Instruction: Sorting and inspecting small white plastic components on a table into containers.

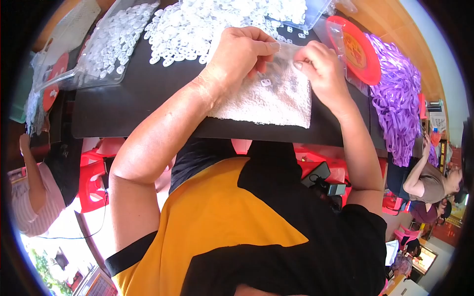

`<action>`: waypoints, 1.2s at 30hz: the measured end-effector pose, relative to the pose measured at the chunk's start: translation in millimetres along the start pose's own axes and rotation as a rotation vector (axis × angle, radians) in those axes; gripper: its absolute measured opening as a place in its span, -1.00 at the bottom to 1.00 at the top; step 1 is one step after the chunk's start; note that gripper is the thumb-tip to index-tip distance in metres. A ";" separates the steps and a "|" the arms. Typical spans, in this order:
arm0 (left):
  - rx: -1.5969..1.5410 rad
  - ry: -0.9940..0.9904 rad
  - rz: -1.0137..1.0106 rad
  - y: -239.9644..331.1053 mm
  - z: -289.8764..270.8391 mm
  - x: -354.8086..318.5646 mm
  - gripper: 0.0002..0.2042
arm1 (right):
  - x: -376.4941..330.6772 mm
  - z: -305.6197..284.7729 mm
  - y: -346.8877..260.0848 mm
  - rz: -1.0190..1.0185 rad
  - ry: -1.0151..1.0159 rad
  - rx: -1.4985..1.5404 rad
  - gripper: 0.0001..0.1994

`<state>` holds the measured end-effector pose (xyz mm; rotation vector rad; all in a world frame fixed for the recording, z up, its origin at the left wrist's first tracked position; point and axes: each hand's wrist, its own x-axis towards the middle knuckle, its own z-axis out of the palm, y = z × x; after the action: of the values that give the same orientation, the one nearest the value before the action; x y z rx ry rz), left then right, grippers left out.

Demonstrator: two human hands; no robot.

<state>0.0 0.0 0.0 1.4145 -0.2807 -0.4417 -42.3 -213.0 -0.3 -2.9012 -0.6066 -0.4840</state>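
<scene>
Over a white terry cloth (276,107) on the dark table, I hold a clear plastic bag (291,55) stretched between both hands. My left hand (242,52) pinches its left part between thumb and fingers. At its right edge, the fingers of my right hand (322,69) are closed on the film. A small white plastic piece with two holes (265,82) shows below my left fingers; whether it lies inside the bag or on the cloth I cannot tell. Just beyond my hands spreads a big heap of similar white pieces (182,32).
A clear tray of white pieces (111,47) stands at the left, and another clear bin (308,15) at the back. To the right are a red round plate (353,49) and a pile of purple ribbons (395,93). Other people sit at both sides.
</scene>
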 end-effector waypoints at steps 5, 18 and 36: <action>0.057 0.035 -0.020 4.1 0.8 -1.3 -0.89 | 7.3 -6.5 -1.6 0.232 0.161 0.847 -0.97; -0.297 -0.149 -0.086 9.4 -1.0 -0.7 -0.89 | 24.0 -18.9 -21.0 0.347 0.164 1.262 -0.91; -0.314 -0.101 -0.124 7.1 4.9 0.3 -0.88 | 20.6 -7.8 -31.2 0.382 0.197 1.326 -0.91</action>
<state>-1.0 -3.7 7.7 1.1074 -0.1952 -0.6316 -39.4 -178.7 16.1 -1.6056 -0.1726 -0.1688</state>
